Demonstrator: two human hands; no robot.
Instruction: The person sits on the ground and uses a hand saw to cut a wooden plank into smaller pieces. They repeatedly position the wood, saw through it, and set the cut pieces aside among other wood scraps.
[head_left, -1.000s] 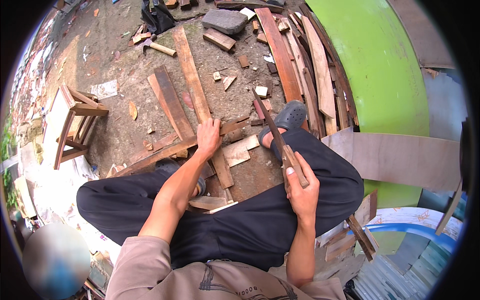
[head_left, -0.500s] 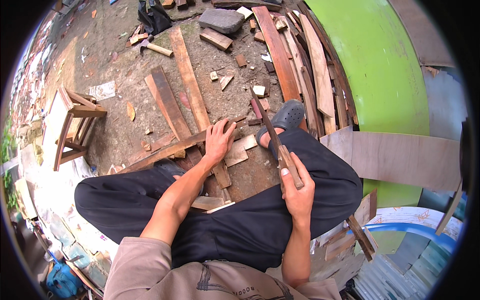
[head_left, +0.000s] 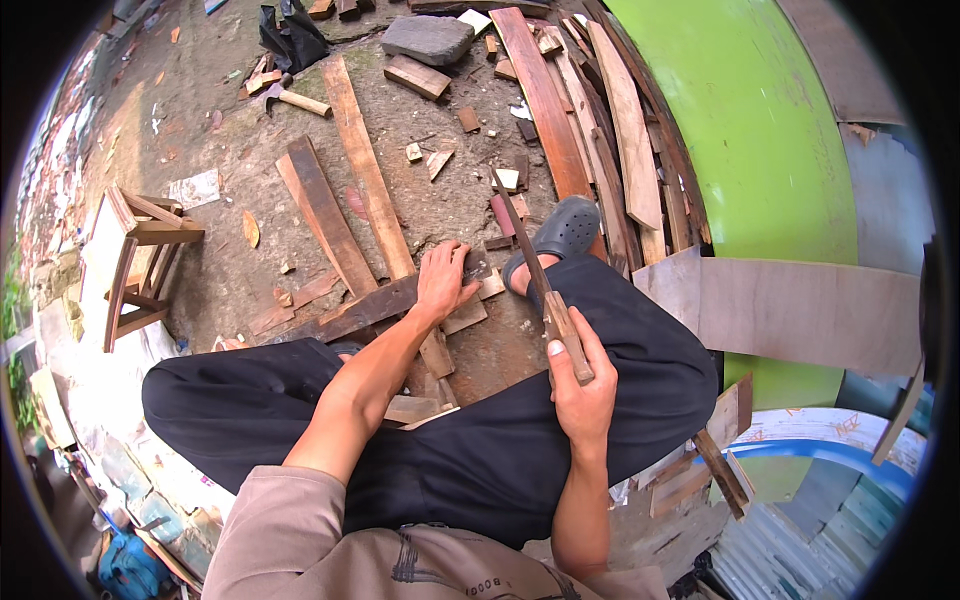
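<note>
My left hand [head_left: 443, 285] grips a dark wooden board [head_left: 365, 310] near its right end, fingers over the top. That board lies crosswise over two longer planks, a dark-edged plank [head_left: 328, 215] and a lighter brown plank [head_left: 368, 165]. In my right hand [head_left: 583, 385], closed round the wooden handle, is what looks like a handsaw [head_left: 525, 240] seen nearly edge-on. Its dark, narrow blade points away from me, beside my grey clog, apart from the board. Short offcuts [head_left: 465, 316] lie under and beside the board's right end.
A small wooden stool [head_left: 150, 235] stands on the left. Farther off lie a hammer [head_left: 300, 101], a grey stone block [head_left: 428, 38] and a black plastic bag [head_left: 292, 35]. Stacked long boards [head_left: 628, 130] run along a green panel [head_left: 750, 130] on the right. Scraps litter the ground.
My left hand has turned the crosswise board so that its broad dark face shows, where a narrower edge showed before. My right hand still holds the saw in much the same place.
</note>
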